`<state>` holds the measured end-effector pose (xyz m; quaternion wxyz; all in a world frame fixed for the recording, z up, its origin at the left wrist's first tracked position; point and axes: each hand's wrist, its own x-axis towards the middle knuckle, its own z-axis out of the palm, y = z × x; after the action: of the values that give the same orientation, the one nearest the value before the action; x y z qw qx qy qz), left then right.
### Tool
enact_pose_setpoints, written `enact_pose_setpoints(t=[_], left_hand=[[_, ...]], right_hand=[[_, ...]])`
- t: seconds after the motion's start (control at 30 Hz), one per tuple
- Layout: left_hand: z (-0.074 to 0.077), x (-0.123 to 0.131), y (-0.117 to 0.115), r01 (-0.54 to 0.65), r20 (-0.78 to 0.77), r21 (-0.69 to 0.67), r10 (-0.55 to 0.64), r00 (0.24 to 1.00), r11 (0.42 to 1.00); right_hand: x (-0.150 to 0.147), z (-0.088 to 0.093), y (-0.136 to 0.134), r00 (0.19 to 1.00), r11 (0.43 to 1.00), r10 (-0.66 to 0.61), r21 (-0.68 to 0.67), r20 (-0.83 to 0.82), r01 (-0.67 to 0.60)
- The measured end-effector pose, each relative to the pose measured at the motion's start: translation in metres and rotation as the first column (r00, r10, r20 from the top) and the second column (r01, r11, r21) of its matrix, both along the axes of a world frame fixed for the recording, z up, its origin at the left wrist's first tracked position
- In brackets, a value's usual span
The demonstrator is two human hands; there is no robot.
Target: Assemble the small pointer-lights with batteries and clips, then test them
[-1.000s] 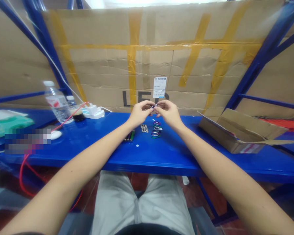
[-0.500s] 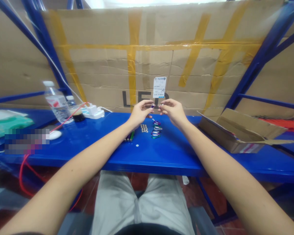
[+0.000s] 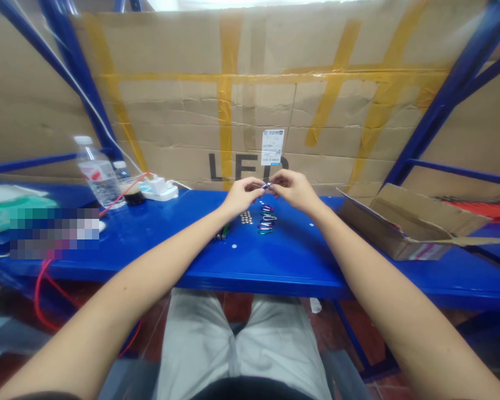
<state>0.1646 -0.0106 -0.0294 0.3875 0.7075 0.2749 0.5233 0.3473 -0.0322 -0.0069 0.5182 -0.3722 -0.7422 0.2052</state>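
Observation:
Closed fingers of my left hand [image 3: 244, 197] grip a small purple tube [image 3: 266, 186]. My right hand [image 3: 291, 189] pinches a tiny silver piece [image 3: 269, 184] against the tube's end; its exact kind is too small to tell. Below the hands, several coloured carabiners [image 3: 265, 219] lie in a column on the blue table [image 3: 275, 264]. Left of them, small silver pieces [image 3: 246, 217] sit in rows. Slim green and dark tubes [image 3: 222, 233] lie partly hidden by my left forearm.
An open cardboard box [image 3: 404, 228] stands at the right. At the left are a water bottle [image 3: 98, 172], a cup of dark liquid [image 3: 134, 195], a white power strip [image 3: 162, 191] and a red cable [image 3: 37, 294]. A large cardboard sheet [image 3: 170, 111] rises behind the table.
My hands have come together. The silver piece in my right hand, apart from the purple tube before, now meets its end.

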Motion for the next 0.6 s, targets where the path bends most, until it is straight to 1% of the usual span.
enact_pose_setpoints(t=[0.1,0.2,0.27,0.37,0.5,0.6], left_hand=[[0.0007,-0.0028,-0.0025,-0.007,-0.065,0.022,0.008,0.998,1.0],[0.0017,-0.0054,-0.003,-0.001,-0.136,0.043,0.007,0.991,0.999],[0.0026,-0.0061,-0.0026,-0.009,-0.18,0.101,0.028,0.983,0.995],[0.0036,-0.0053,-0.0013,-0.036,-0.22,0.205,0.082,0.972,0.978],[0.004,-0.0036,-0.0005,-0.112,-0.259,0.249,0.177,0.95,0.962],[0.0054,-0.0042,-0.0016,-0.157,-0.311,0.308,0.255,0.915,0.938]], right_hand=[[0.0024,0.0,0.0009,0.999,1.0,-0.003,0.025,0.052,0.001],[0.0031,-0.0015,0.0033,0.999,0.999,0.028,0.019,0.024,-0.028],[0.0028,-0.003,0.0047,0.999,0.999,0.048,0.007,0.002,-0.048],[0.0022,-0.0049,0.006,0.995,0.995,0.085,-0.038,-0.046,-0.087],[0.0016,-0.0046,0.0058,0.985,0.987,0.099,-0.116,-0.142,-0.116],[0.0016,-0.0036,0.0049,0.986,0.981,0.106,-0.147,-0.126,-0.125]])
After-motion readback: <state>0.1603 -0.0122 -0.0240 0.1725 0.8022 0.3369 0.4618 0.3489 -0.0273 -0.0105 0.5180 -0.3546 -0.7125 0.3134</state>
